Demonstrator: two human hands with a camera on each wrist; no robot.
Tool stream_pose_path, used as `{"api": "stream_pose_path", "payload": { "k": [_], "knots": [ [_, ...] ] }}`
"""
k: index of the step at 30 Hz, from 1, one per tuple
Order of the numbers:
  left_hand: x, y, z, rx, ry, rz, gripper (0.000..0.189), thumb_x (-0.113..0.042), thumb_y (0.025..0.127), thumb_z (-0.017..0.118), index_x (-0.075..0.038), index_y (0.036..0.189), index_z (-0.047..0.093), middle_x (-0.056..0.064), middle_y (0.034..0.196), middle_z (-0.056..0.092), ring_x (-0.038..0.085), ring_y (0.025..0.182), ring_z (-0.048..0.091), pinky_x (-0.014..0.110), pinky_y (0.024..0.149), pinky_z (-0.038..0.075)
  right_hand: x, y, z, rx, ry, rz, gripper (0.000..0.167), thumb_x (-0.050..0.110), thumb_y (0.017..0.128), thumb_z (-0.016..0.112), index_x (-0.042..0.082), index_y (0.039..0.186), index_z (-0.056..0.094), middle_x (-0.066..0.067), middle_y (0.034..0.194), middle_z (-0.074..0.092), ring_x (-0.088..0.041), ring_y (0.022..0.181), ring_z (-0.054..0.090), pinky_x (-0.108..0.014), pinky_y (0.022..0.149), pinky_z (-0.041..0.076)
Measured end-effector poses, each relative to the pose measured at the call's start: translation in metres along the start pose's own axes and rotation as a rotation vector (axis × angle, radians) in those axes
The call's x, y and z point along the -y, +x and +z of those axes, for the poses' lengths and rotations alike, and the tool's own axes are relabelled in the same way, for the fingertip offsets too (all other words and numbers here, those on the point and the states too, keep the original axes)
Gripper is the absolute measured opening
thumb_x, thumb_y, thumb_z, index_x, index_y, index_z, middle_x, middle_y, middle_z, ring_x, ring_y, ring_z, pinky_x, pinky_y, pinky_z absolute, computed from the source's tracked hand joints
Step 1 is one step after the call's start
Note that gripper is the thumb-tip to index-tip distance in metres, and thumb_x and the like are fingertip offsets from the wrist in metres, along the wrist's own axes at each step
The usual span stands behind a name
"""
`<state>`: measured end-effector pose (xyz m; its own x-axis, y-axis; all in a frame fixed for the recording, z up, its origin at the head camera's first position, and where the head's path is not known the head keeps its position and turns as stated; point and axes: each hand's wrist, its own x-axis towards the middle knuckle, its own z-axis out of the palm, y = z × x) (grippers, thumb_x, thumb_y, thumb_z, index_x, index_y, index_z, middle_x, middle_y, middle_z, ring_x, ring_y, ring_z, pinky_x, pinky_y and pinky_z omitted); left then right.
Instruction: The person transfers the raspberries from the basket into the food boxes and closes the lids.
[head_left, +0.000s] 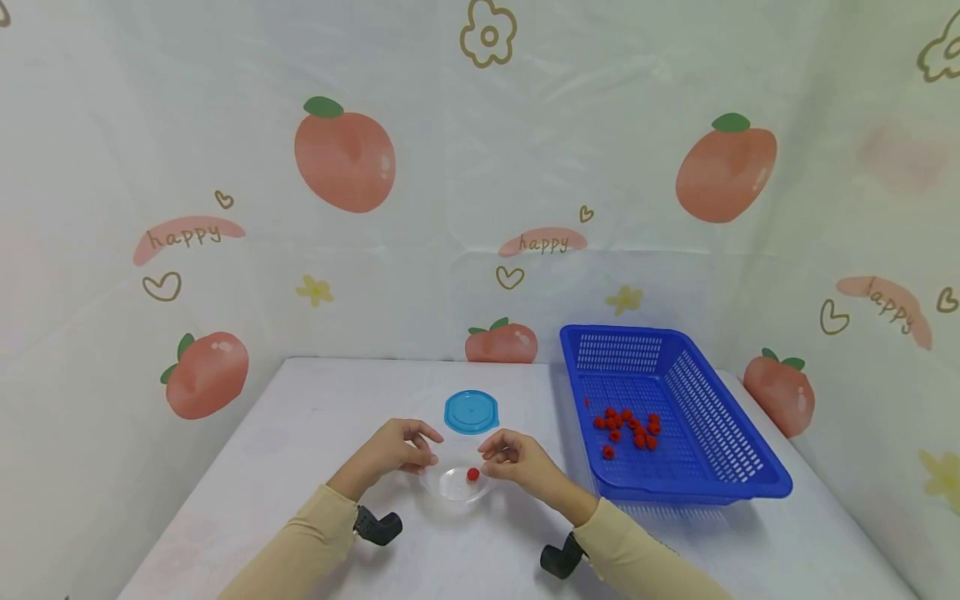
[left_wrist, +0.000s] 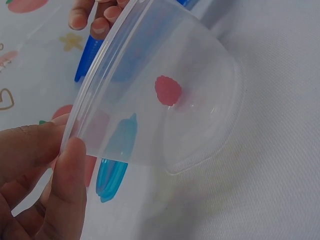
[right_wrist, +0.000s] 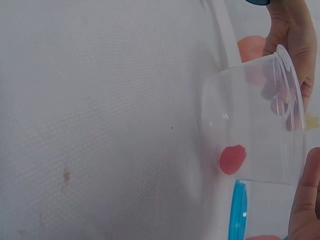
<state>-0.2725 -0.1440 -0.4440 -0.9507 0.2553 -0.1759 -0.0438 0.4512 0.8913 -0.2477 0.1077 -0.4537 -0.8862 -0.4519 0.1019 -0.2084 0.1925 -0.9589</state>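
A clear plastic bowl (head_left: 450,487) with one red raspberry (head_left: 472,474) in it is between both hands, over the white table. My left hand (head_left: 393,454) pinches its left rim between thumb and finger, plain in the left wrist view, where the raspberry (left_wrist: 167,90) shows through the wall. At the right rim, my right hand (head_left: 525,467) has its thumb against the edge, with the other fingers curled above it. The right wrist view shows the bowl (right_wrist: 250,110) from the side; part of the right hand's grip is hidden there. Behind the bowl lies a round blue lid (head_left: 471,412).
A large blue slatted basket (head_left: 720,417) stands to the right, with several red raspberries (head_left: 637,429) scattered on its floor. White cloth printed with fruit (head_left: 345,162) and words hangs behind and at both sides of the table (head_left: 315,417).
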Motion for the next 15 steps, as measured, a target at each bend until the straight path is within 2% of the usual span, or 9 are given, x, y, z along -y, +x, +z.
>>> {"api": "stream_pose_path", "payload": {
  "k": [8, 15],
  "knots": [
    [-0.0012, -0.0005, 0.0004, -0.006, 0.009, -0.004, 0.03, -0.004, 0.08, 0.076, -0.001, 0.108, 0.068, 0.007, 0.082, 0.058, 0.015, 0.061, 0.058, 0.026, 0.061, 0.057, -0.0032, 0.0021, -0.0003, 0.007, 0.013, 0.006, 0.028, -0.002, 0.086, 0.066, -0.014, 0.109, 0.057, -0.029, 0.104, 0.059, -0.015, 0.085, 0.058, -0.015, 0.073, 0.052],
    [-0.002, 0.0001, 0.001, -0.014, 0.008, -0.011, 0.029, -0.004, 0.079, 0.076, -0.001, 0.107, 0.068, 0.007, 0.081, 0.058, 0.015, 0.06, 0.058, 0.025, 0.061, 0.057, -0.0023, 0.0012, -0.0013, 0.006, 0.004, 0.012, 0.028, 0.001, 0.086, 0.068, -0.012, 0.109, 0.058, -0.024, 0.103, 0.062, -0.013, 0.083, 0.058, -0.015, 0.073, 0.052]
  ]
}}
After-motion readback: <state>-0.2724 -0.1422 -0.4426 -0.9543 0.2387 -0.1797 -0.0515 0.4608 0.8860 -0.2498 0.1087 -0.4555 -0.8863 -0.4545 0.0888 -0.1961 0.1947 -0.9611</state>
